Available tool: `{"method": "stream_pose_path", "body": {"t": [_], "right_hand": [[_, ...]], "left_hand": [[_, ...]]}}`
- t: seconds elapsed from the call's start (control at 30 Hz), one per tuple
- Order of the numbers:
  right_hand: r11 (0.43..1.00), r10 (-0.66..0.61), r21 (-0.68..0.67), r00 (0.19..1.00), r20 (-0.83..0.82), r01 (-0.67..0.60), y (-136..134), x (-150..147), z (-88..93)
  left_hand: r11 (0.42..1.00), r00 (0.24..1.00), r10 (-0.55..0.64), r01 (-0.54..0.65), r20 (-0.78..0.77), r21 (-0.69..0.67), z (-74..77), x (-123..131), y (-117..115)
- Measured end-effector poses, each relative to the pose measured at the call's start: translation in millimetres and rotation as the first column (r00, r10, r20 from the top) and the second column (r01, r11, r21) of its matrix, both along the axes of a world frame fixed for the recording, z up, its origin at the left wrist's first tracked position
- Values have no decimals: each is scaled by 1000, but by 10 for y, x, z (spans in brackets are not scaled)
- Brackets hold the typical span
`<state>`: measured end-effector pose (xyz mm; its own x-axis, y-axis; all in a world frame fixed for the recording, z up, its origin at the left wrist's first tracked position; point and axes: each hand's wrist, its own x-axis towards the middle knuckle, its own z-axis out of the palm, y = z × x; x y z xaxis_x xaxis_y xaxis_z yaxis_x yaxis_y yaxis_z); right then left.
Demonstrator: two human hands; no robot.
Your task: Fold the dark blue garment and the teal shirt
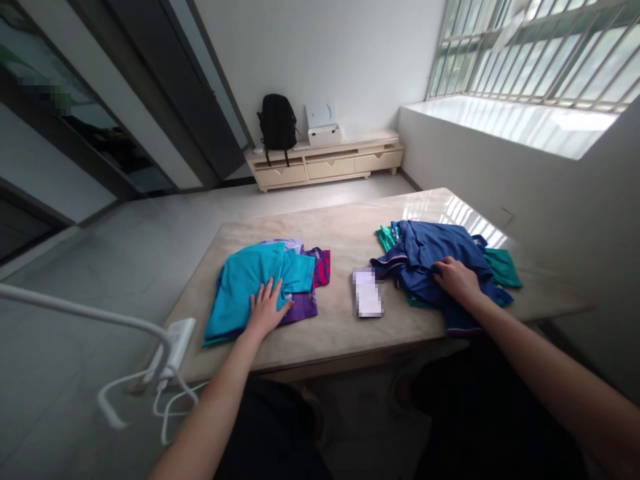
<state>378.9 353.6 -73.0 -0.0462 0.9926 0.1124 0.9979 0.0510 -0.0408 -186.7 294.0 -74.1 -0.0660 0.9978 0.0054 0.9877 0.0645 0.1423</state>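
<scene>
My left hand [269,308] lies flat with fingers spread on a folded teal shirt [245,280]. Under that shirt, purple garments [303,307] and a red-and-purple striped piece [323,267] stick out on the right. On the other pile, my right hand [456,280] has its fingers curled into the cloth of a navy blue shirt [425,243], which is loosely bunched, with one part hanging over the table's front edge. Green garments [504,268] show beneath the navy shirt; how they lie underneath is hidden.
Between the piles, a phone-like slab [368,293] with a blurred-out face lies on the marble-patterned table [345,233]. A white power strip [173,347] with cables sits at the left edge, near a curved white tube [100,303]. Behind stands a low cabinet [330,167] bearing a black backpack [278,123].
</scene>
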Motion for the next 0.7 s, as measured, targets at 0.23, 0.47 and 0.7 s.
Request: {"method": "stream_pose_path", "body": {"t": [0.23,0.47,0.7], "right_hand": [[998,-27,-46,993,117,33,54,-120,183],[998,-39,-39,991,126,44,-83,-23,372],[997,-8,-74,1000,-4,8,-374,-62,207]], "left_hand": [[999,999,4,-2,46,-42,47,13,31],[988,998,41,-35,36,-149,180,-202,-138],[963,997,58,-69,-50,-262,202,-285,-344]]}}
